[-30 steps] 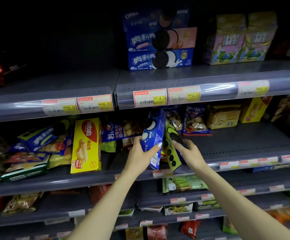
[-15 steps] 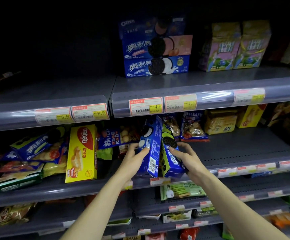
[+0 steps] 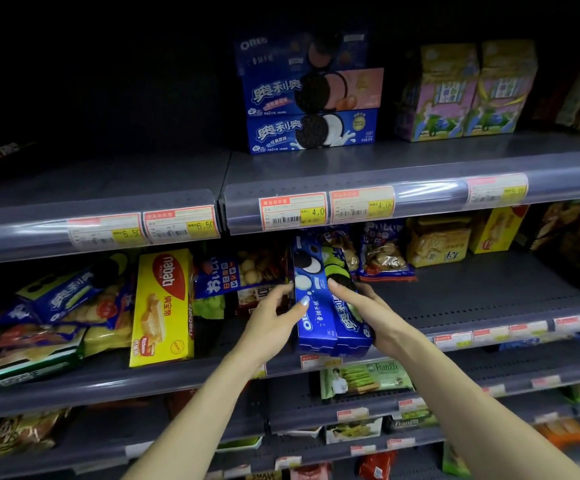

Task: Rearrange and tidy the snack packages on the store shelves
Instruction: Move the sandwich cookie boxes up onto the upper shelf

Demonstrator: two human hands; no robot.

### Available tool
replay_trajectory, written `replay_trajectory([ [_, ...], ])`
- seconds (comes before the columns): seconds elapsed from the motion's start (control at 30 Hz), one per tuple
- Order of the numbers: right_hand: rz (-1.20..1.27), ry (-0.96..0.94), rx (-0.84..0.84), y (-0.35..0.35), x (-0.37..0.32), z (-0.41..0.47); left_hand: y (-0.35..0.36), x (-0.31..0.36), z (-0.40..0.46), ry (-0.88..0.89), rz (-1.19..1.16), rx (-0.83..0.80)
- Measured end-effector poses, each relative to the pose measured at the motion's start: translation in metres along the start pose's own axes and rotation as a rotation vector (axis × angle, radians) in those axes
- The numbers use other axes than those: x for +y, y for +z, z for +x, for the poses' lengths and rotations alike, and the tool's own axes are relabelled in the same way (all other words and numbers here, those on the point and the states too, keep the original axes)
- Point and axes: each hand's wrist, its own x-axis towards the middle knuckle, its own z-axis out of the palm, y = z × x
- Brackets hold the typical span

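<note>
Since a second ago the two Oreo boxes went from splayed apart to standing upright, pressed side by side at the front of the middle shelf (image 3: 472, 306). To do this well I'd square the bottoms first, then slide both back together. Left hand (image 3: 274, 320) grips the blue Oreo box (image 3: 312, 306); right hand (image 3: 371, 313) wraps the green Oreo box (image 3: 350, 317).

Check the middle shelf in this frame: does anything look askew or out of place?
Yes. Left of the yellow wafer box, a blue Oreo box lies tilted across a jumble of snack bags instead of standing. The two Oreo boxes between the left hand and right hand stand upright, side by side.
</note>
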Motion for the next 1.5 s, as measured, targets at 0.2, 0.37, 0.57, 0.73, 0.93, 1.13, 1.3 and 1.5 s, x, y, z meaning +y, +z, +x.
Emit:
replay_trajectory([
  [0.2, -0.236, -0.009, 0.058, 0.009, -0.005, 0.003, -0.004, 0.001, -0.002, -0.068, -0.059, -0.100],
  [0.37, -0.523, 0.084, 0.111, 0.015, -0.015, 0.008, -0.007, 0.004, -0.003, -0.118, 0.033, -0.185],
  [0.57, -0.776, 0.118, 0.179, 0.027, -0.019, 0.005, -0.011, -0.004, -0.001, -0.138, -0.060, -0.138],
  [0.73, -0.924, 0.098, 0.196, 0.037, -0.012, 0.011, -0.020, -0.011, 0.001, -0.161, -0.084, -0.092],
  [0.93, -1.071, 0.039, 0.225, 0.046, -0.005, 0.013, -0.028, -0.020, -0.002, -0.176, -0.089, -0.115],
  [1.13, -1.050, -0.042, 0.258, 0.045, -0.002, 0.010, -0.029, -0.025, -0.002, -0.163, -0.108, -0.135],
  [1.3, -1.082, -0.134, 0.289, 0.044, 0.002, 0.005, -0.032, -0.026, -0.003, -0.143, -0.110, -0.136],
  [1.5, -1.094, -0.156, 0.286, 0.043, 0.001, 0.002, -0.052, -0.029, -0.002, -0.093, -0.025, -0.017],
])
